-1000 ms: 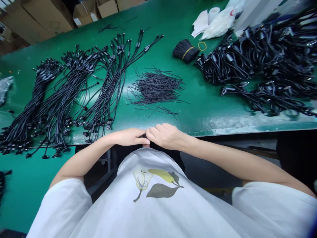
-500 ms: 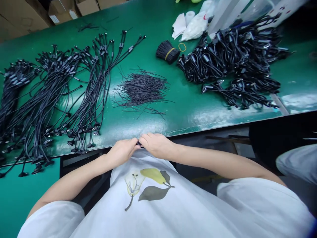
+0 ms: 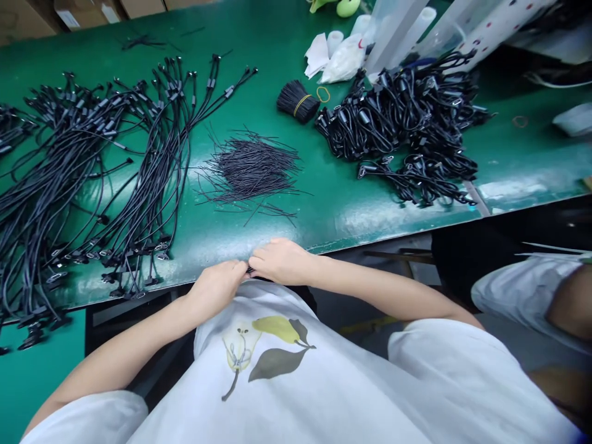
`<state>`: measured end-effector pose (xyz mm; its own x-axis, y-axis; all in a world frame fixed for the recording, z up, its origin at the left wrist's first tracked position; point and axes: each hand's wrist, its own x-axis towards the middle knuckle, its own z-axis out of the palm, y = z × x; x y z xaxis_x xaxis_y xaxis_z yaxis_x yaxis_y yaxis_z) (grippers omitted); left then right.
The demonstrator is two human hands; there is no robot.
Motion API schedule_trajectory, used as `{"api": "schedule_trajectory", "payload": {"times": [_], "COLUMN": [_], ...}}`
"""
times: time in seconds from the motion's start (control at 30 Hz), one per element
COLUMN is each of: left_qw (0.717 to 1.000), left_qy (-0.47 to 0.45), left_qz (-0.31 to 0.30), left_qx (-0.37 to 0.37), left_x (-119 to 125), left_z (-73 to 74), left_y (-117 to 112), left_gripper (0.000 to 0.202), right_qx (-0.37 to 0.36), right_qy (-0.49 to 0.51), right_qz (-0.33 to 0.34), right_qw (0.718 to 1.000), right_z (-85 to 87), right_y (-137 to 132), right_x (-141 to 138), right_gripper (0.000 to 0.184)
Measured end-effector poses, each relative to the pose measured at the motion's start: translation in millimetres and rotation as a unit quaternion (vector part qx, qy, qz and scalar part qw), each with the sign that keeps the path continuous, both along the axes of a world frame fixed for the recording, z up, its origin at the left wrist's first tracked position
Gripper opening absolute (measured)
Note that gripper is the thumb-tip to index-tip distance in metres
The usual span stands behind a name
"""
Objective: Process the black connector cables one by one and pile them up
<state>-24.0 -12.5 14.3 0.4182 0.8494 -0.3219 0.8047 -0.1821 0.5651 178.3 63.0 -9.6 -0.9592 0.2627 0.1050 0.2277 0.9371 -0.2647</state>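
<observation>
a small dark piece (image 3: 250,269) sits pinched between the fingertips of both hands, just over the near edge of the green table (image 3: 351,209) and close against the person's white shirt (image 3: 296,382). most of it is hidden by the fingers, so what it is cannot be told. the left hand (image 3: 216,287) is curled closed on it from the left, and the right hand (image 3: 280,262) closes on it from the right, knuckles up; the two hands touch at the fingertips.

just beyond the hands lies a loose heap of thin black ties (image 3: 250,168). further back is a tight bundle of ties (image 3: 296,102) with a yellow band around it, and a loose yellow rubber band (image 3: 323,94) just beside it. to the left, straightened black cables (image 3: 92,160) lie fanned out in rows. to the right is a tangled pile of black cables (image 3: 407,120), with white bags (image 3: 340,55) behind it. another person's sleeve (image 3: 522,290) shows at the far right.
</observation>
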Motion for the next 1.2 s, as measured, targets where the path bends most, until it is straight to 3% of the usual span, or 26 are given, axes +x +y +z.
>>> {"api": "schedule_trajectory", "payload": {"times": [0.1, 0.17, 0.23, 0.3, 0.43, 0.57, 0.7, 0.87, 0.97, 1.07, 1.2], "left_qw": [0.999, 0.991, 0.967, 0.938, 0.9, 0.841, 0.776, 0.761, 0.748, 0.732, 0.71], "left_qy": [0.001, -0.057, -0.143, -0.227, -0.322, -0.402, -0.469, -0.494, -0.511, -0.535, -0.576], "left_qz": [0.037, 0.117, 0.199, 0.24, 0.251, 0.32, 0.372, 0.36, 0.374, 0.373, 0.335], "left_qx": [-0.001, -0.037, -0.072, -0.103, -0.154, -0.169, -0.197, -0.216, -0.2, -0.197, -0.228], "left_x": [-9, -17, -21, -19, -8, -4, -4, -1, 3, 15, 34], "left_z": [-5.8, -9.4, -12.9, -16.5, -22.9, -25.5, -28.3, -28.7, -23.1, -16.4, -9.6], "left_y": [-6, -6, -3, 1, 4, 1, -1, -4, -2, 5, 24], "left_gripper": [0.027, 0.028, 0.031, 0.033, 0.035, 0.037, 0.038, 0.037, 0.036, 0.036, 0.046], "right_qx": [-0.078, -0.067, -0.015, 0.018, 0.045, 0.06, 0.062, 0.11, 0.109, 0.026, -0.173], "right_qy": [0.013, 0.067, 0.094, 0.088, 0.052, 0.092, 0.094, 0.027, 0.032, 0.108, 0.196], "right_qz": [-0.05, -0.197, -0.362, -0.437, -0.428, -0.44, -0.398, -0.364, -0.462, -0.529, -0.425], "right_qw": [0.996, 0.976, 0.927, 0.895, 0.901, 0.892, 0.911, 0.924, 0.88, 0.842, 0.867], "right_z": [-4.1, -14.5, -29.0, -43.4, -58.5, -60.6, -62.1, -49.4, -31.7, -14.5, -1.9], "right_y": [24, 52, 83, 109, 134, 131, 124, 125, 116, 89, 38], "right_x": [13, 31, 50, 64, 68, 66, 61, 60, 66, 60, 27], "right_gripper": [0.035, 0.032, 0.032, 0.031, 0.027, 0.025, 0.022, 0.026, 0.02, 0.016, 0.01]}}
